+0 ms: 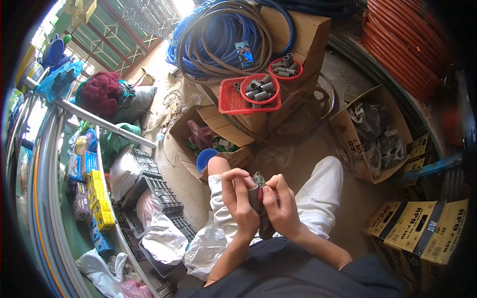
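The person sat with knees apart above a cluttered floor (343,198), both hands raised over the lap so the work stayed close under the eyes. The left hand (241,198) had its fingers (233,181) curled shut around a short dark pipe piece (257,196), steadying it upright, while the right hand (280,206) closed on the same piece from the other side, its fingers (271,193) pinching near the top, where something small and grey-green poked out; what that was could not be told. The piece was held between the two hands, just above the light trouser legs (320,191). Further off, two red bowls (261,89) of similar grey pipe pieces sat on cardboard boxes (303,30), one of them in a red basket (231,99), within an arm's stretch, probably as stock. Coils of blue hose (223,35) and orange hose (402,44) lay behind, well apart from the hands. An open box with dark plastic bags (375,134) stood to the right.
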`<state>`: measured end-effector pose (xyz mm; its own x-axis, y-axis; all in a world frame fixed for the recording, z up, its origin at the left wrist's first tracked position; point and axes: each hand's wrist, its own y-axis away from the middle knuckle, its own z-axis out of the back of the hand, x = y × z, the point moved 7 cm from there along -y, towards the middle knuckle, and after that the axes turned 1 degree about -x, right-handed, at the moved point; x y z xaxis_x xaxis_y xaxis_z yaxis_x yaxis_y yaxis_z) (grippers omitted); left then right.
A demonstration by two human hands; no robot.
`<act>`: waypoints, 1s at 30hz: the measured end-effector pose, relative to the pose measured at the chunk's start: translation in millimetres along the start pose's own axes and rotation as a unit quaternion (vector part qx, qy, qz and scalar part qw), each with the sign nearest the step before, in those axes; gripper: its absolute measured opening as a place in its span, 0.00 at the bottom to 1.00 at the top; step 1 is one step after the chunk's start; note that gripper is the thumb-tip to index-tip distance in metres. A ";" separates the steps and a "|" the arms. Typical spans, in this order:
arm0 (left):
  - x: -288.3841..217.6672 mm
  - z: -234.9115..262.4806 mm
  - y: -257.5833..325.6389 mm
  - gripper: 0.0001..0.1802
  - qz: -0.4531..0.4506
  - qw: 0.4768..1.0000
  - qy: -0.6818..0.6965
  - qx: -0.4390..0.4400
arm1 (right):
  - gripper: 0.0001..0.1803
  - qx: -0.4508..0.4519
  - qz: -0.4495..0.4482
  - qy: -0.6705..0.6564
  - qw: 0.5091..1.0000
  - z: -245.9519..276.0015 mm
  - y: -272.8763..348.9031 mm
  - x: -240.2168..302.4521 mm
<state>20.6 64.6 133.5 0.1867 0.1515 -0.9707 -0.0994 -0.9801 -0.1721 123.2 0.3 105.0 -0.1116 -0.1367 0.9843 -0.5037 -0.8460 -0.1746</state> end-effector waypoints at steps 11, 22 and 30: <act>24.3 9.2 5.5 0.10 -0.009 0.999 0.020 0.024 | 0.09 0.000 -0.007 0.051 0.999 4.4 -3.9 -3.3; 38.9 26.8 -11.3 0.15 0.064 0.993 0.094 -0.002 | 0.10 0.051 -0.050 0.056 0.996 -18.8 7.4 -13.9; 32.8 8.7 -6.9 0.24 0.027 0.994 0.044 0.092 | 0.11 -0.003 -0.052 0.006 0.999 -13.7 -10.4 -14.3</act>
<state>18.9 77.4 101.3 0.2599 0.0798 -0.9623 -0.2865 -0.9453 -0.1558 118.3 18.1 92.5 -0.0683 -0.0411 0.9968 -0.5182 -0.8524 -0.0707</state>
